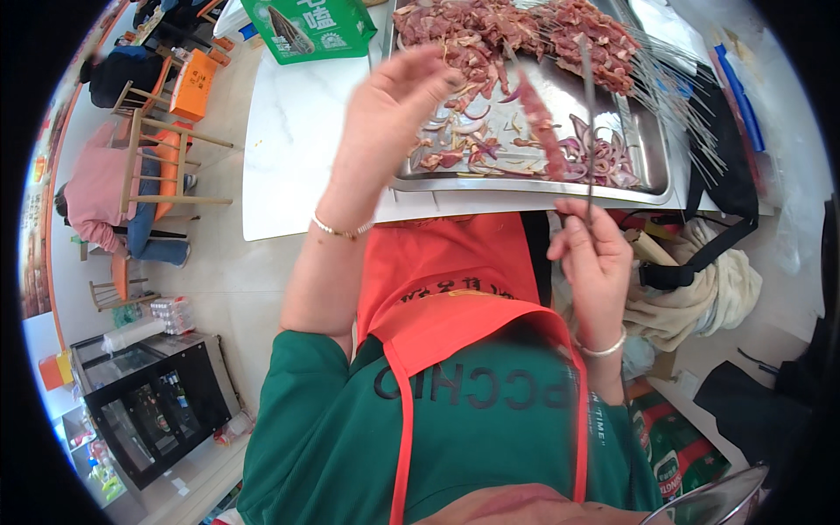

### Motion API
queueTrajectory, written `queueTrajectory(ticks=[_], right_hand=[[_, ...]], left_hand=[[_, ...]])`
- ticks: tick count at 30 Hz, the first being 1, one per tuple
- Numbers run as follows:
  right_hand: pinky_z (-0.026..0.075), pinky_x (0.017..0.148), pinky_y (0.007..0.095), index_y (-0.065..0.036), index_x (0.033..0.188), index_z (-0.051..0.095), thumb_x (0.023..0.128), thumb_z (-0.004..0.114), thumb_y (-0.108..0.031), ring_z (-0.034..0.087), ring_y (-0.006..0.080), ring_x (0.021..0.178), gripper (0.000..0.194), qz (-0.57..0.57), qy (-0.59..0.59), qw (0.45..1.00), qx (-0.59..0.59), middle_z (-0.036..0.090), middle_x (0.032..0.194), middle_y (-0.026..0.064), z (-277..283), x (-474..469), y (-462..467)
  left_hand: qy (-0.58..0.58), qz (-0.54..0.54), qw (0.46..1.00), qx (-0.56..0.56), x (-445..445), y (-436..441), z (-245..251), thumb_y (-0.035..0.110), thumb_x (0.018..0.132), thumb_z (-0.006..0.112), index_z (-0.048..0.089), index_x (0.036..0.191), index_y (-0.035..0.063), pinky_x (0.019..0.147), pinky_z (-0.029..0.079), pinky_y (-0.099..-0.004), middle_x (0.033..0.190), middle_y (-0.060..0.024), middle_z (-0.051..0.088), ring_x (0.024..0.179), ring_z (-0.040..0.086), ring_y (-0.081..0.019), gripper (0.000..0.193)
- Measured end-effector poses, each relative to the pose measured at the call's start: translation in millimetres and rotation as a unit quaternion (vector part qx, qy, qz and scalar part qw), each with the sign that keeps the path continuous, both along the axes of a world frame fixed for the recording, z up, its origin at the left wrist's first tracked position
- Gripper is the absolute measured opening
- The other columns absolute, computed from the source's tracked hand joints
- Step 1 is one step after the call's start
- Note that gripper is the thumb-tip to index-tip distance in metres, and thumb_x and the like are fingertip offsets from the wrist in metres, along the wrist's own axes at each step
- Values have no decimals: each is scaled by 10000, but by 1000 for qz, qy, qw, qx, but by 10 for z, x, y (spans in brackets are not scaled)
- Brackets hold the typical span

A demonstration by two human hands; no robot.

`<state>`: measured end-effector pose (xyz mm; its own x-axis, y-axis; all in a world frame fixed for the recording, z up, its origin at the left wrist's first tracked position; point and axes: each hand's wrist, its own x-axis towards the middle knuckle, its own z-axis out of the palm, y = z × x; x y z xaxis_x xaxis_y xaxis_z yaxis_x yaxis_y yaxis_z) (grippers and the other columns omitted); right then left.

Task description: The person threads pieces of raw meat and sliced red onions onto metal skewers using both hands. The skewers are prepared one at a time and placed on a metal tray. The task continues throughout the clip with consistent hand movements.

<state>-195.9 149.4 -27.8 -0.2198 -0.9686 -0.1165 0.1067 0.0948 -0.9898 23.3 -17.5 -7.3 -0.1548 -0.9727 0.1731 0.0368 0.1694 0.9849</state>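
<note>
My left hand (403, 98), blurred, is raised over the left side of a metal tray (525, 186), fingers apart, with nothing visible in it. In front of the tray's near edge, my right hand (594, 252) grips a thin metal skewer (590, 131) that points away from me. A strip of raw meat on a skewer (541, 125) slants over the tray, its near end close to my right fingers; whether they hold it too is unclear. The tray bears a raw meat pile (453, 39), another meat pile with skewers (594, 46), and sliced red onion (600, 157).
Bare metal skewers (695, 118) stick out past the tray's right edge. A green printed bag (312, 29) lies on the white table (289, 151). Cloths (695, 295) hang or lie at right. A person in pink (98, 184) sits far left among chairs, above a black display cabinet (157, 400).
</note>
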Motion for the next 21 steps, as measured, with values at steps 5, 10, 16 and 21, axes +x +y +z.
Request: queueTrajectory(ticks=[5,10,16,21], right_hand=[[366,556,178,50,1224,638,1046,525,-52,530,31,669,234,-20,-16,999,27,628,809,2,-24,-98,73],[409,607,188,51,1211,640,1045,527,-61,543,43,686,230,1,0,1000,31,609,788,-2,-78,-119,85],[430,650,194,58,1200,641,1040,531,-69,550,48,692,231,8,15,999,37,605,766,0,-38,-132,76],[444,665,201,63,1183,645,1032,534,-52,562,49,698,220,18,17,999,37,638,816,14,-57,-150,85]], left_hand=[[-370,33,916,-150,300,-295,-57,129,868,729,748,1016,32,760,546,-306,955,-80,732,835,695,-179,178],[-499,-45,812,-299,142,-524,-283,134,825,736,743,918,39,765,531,-384,866,-114,693,848,672,-284,133],[-599,-92,726,-326,-8,-686,-437,146,778,710,729,879,68,821,495,-469,848,-116,703,907,665,-337,129],[-482,-110,861,-119,25,-656,-132,172,849,713,689,900,39,711,517,-338,830,-86,703,834,682,-180,144]])
